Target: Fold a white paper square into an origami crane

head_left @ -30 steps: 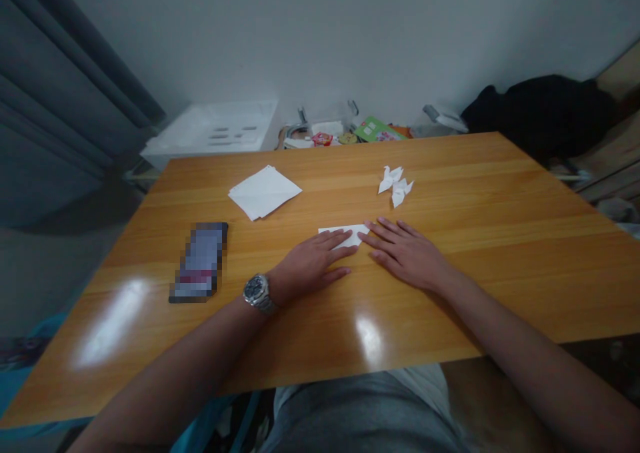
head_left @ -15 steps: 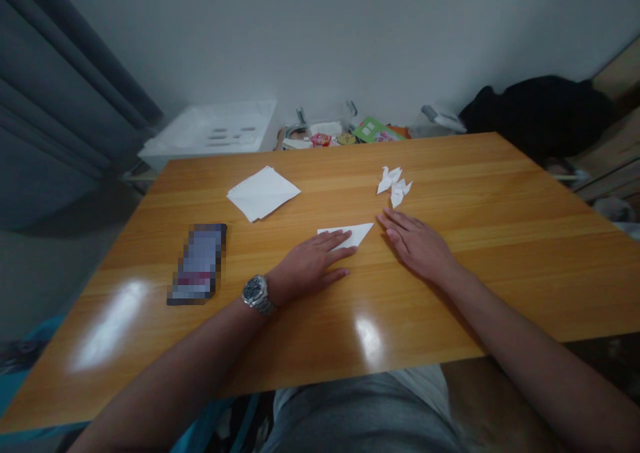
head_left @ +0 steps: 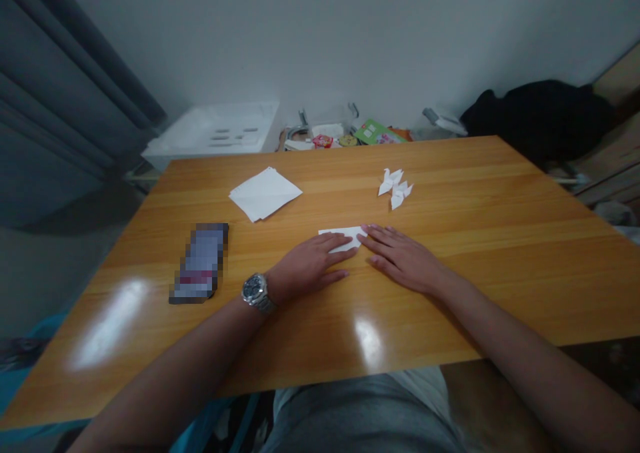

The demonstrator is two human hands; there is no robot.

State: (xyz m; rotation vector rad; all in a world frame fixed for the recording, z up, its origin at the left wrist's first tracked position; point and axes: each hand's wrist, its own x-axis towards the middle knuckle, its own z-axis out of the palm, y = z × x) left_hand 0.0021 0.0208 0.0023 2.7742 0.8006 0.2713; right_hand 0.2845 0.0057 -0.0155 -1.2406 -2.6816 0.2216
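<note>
Two bare hands work on a honey-toned wooden counter [head_left: 465, 203] in the head view. Between them lies a folded white paper strip [head_left: 339, 238], long and narrow, with crisp edges and its right end hidden under the fingertips. The left hand [head_left: 310, 264] lies palm-down over the strip's near edge, its fingers [head_left: 340, 254] flat, slightly spread and pinching nothing. The right hand [head_left: 403, 261] comes in from the strip's right, its fingers [head_left: 373, 239] close together and its fingertips pressing on the paper.

So far, one folded piece is under the hands, and an origami crane [head_left: 395, 188], possibly two joined, sits beyond the strip and to its right. Beyond the strip and to its left, a stack of unfolded white paper squares [head_left: 265, 193] lies untouched, so plain sheets remain. A steel wristwatch [head_left: 256, 290] sits on the left wrist, nearer than the strip, and a smartphone [head_left: 200, 263] with a pixelated screen lies farther left of the strip.
</note>
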